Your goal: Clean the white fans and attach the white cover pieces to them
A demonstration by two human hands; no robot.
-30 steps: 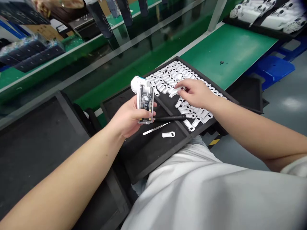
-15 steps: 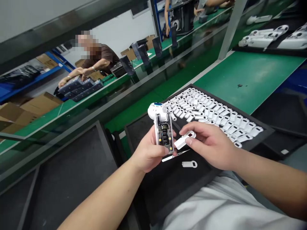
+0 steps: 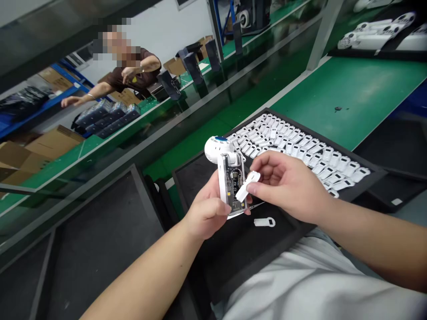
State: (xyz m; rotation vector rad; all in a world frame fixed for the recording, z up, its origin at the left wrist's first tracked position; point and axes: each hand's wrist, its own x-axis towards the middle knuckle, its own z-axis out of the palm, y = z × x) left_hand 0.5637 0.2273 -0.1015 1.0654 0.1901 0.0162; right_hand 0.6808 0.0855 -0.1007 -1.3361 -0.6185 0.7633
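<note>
My left hand (image 3: pixel 208 206) is closed around a white handheld device (image 3: pixel 218 149) with a rounded head and a blue spot on top. A clear front on its body shows a dark circuit board (image 3: pixel 233 178) inside. Between the thumb and fingers of my right hand (image 3: pixel 287 184) is a white plastic cover (image 3: pixel 245 189) with a looped end. The cover is tilted in front of the device's body; whether they touch I cannot tell. Another white cover (image 3: pixel 264 222) lies on the black tray surface below my hands. A thin white strip is mostly hidden behind the device.
A black tray (image 3: pixel 375 171) with rows of white covers lies beyond my right hand. Larger black trays (image 3: pixel 110 249) are at left. White parts (image 3: pixel 376 40) sit at upper right on the green bench (image 3: pixel 347 89). Across the line a person (image 3: pixel 140 66) stands by stacked dark boxes (image 3: pixel 110 115).
My right hand has brought the cover left and up, over the device's front. The device has turned slightly in my left hand. The person across has raised one arm and reached out the other.
</note>
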